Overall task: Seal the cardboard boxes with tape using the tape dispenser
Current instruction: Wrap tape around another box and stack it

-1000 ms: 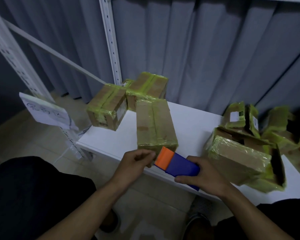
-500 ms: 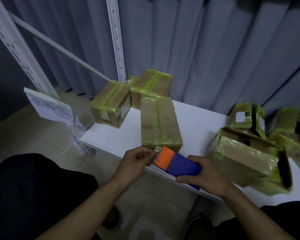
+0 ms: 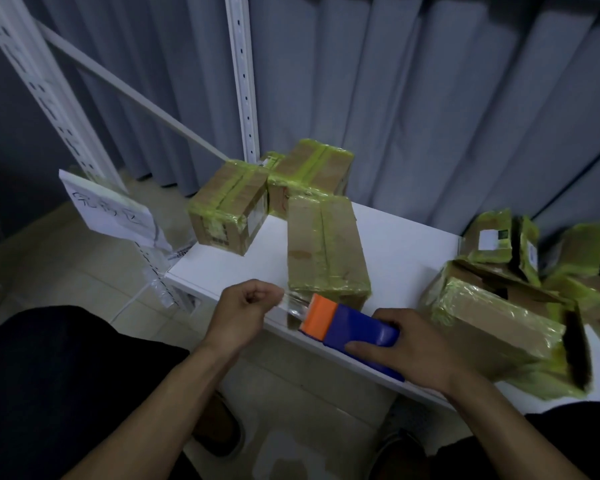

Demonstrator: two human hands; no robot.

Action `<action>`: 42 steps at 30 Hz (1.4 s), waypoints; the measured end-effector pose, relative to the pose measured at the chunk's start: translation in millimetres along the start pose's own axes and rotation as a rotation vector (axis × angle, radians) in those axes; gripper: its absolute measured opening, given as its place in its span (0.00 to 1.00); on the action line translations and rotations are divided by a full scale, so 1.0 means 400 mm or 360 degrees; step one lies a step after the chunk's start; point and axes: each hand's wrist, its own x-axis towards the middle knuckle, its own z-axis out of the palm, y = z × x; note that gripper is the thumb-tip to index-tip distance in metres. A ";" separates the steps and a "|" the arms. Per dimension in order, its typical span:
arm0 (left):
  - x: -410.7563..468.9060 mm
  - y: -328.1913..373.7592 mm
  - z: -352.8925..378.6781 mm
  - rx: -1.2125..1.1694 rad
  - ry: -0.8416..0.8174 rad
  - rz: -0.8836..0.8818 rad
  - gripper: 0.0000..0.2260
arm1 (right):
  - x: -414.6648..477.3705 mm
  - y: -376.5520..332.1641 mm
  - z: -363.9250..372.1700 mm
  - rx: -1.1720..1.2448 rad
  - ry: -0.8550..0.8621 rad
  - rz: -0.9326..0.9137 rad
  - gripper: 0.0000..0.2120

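Tape dispenser (image 3: 357, 329) at near edge of table (image 3: 406, 247), before middle box (image 3: 326, 247), other boxes (image 3: 492, 317) rightward.

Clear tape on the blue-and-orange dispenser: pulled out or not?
Pulled out: clear tape strip spans from the blue-and-orange tape dispenser to the left hand, which pinches it.

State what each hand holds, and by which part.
Left hand pinches the free end of the clear tape strip. Right hand grips the blue-and-orange plastic tape dispenser around its blue body.

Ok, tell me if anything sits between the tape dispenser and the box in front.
Nothing visible. The right hand holds the tape dispenser at the near end of the box; the left hand pinches the tape beside it.
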 end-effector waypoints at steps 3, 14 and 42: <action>0.018 -0.007 -0.024 -0.0072 0.0096 -0.0007 0.04 | 0.006 -0.005 -0.020 -0.0110 0.0037 0.0023 0.22; 0.047 -0.046 -0.026 -0.0143 0.0283 -0.0123 0.02 | 0.065 -0.091 -0.032 -0.0448 0.0136 0.0090 0.24; 0.143 -0.181 0.125 -0.0245 0.0063 -0.0556 0.21 | 0.206 -0.155 0.013 -0.1046 -0.0008 0.0603 0.40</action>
